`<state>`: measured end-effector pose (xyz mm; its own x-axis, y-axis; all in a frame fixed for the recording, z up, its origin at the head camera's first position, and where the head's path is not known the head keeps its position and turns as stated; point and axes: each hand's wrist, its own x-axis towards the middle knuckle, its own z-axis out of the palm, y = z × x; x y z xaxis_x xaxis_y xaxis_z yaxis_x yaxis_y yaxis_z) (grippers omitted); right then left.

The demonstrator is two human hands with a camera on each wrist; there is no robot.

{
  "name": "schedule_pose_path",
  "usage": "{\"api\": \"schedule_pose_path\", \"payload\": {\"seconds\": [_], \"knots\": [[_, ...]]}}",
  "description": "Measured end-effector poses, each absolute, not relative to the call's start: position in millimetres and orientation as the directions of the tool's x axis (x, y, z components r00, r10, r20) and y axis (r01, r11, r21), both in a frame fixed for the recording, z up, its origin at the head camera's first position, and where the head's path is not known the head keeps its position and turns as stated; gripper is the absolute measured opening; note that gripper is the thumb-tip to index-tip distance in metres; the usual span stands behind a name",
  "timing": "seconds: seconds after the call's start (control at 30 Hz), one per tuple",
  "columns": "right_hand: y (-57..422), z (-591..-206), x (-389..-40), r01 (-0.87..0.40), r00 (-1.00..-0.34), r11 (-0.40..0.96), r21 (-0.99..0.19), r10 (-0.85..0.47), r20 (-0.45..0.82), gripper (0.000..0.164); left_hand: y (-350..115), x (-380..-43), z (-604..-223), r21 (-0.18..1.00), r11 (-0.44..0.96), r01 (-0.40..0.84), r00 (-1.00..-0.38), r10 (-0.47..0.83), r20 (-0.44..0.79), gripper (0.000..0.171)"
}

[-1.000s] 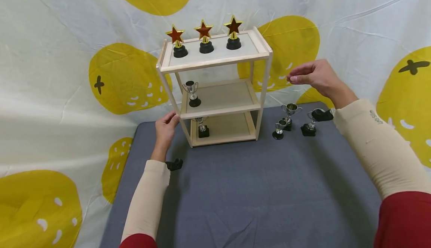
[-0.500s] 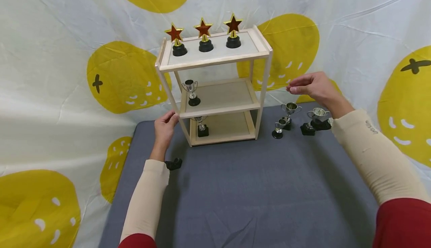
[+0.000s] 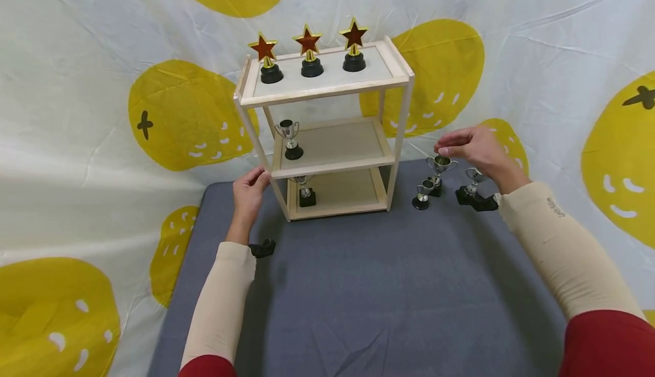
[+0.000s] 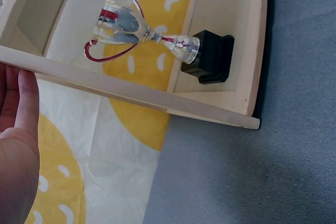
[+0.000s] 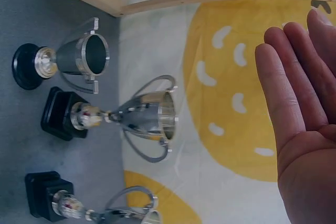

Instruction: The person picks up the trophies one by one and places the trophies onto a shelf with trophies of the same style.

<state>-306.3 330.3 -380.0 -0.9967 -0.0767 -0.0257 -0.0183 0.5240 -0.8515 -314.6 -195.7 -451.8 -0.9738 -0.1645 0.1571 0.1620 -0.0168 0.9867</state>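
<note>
A three-tier wooden shelf (image 3: 338,166) stands at the back of the table. My left hand (image 3: 249,201) holds its left front post (image 4: 121,85) at middle-tier height, fingertips at the wood. A silver trophy cup with a black base (image 3: 288,138) stands on the middle tier; another trophy cup (image 4: 123,27) is on the bottom tier below it. To the right of the shelf my right hand (image 3: 473,148) hovers with extended fingers, directly above a two-handled trophy cup (image 5: 149,116). A smaller trophy cup (image 5: 79,59) is in front of that one, and a third (image 3: 473,183) stands near my right wrist.
Three gold star trophies with red faces (image 3: 309,53) line the top tier. Grey cloth covers the table (image 3: 348,286). A white curtain with yellow fruit shapes (image 3: 194,115) hangs close behind and to the left.
My right hand has come down toward the tall trophy cup, its fingers now overlapping the rim in the head view. My left hand has stayed at the shelf post.
</note>
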Motion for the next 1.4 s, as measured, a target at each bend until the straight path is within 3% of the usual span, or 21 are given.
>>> {"api": "schedule_pose_path", "payload": {"seconds": [0.27, 0.63, 1.4], "knots": [[334, -401, -302, -0.008, -0.997, 0.545, -0.839, -0.071, -0.037, 0.044, -196, -314, -451, 0.986, -0.02, 0.164, -0.976, -0.146, 0.159, 0.037], [335, -428, -302, 0.01, -0.997, 0.45, -0.893, -0.062, -0.042, 0.046, -196, -315, -452, 0.985, -0.029, 0.169, -0.975, -0.152, 0.163, 0.038], [335, -465, -300, 0.035, -0.998, 0.521, -0.853, -0.033, -0.062, 0.043, -197, -316, -452, 0.986, -0.005, 0.166, -0.974, -0.158, 0.163, 0.037]]}}
